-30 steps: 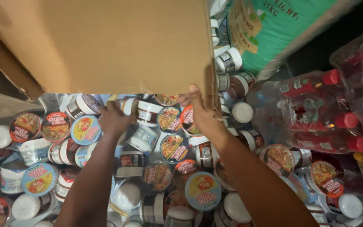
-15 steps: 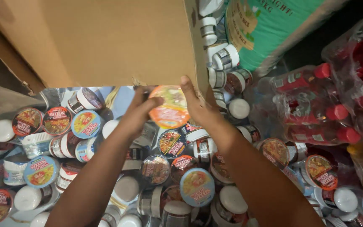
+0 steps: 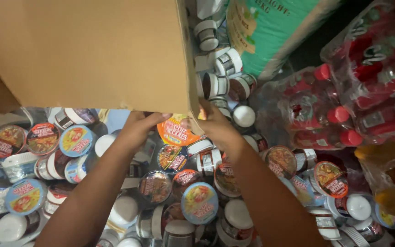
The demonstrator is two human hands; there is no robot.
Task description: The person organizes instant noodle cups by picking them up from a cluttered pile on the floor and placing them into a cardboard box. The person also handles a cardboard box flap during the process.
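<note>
An orange-lidded noodle cup [image 3: 176, 130] sits between my two hands, just under the lower edge of a big cardboard box [image 3: 88, 50]. My left hand [image 3: 139, 127] grips its left side, fingers curled over the lid's top. My right hand [image 3: 214, 126] holds its right side, and its fingertips are hidden behind the box's corner. Below my arms lies a heap of several noodle cups [image 3: 199, 203] with blue, red and dark lids, tumbled at all angles.
A green rice sack [image 3: 270, 32] leans at the top right. Shrink-wrapped packs of red-capped bottles [image 3: 344, 114] lie on the right. A yellow bottle pack [image 3: 389, 183] is at the right edge. White-lidded cups [image 3: 216, 77] run up beside the box.
Both hands came together on the orange-lidded cup and lifted it toward the box's lower edge. The view shifted, so the box and heap now sit further left.
</note>
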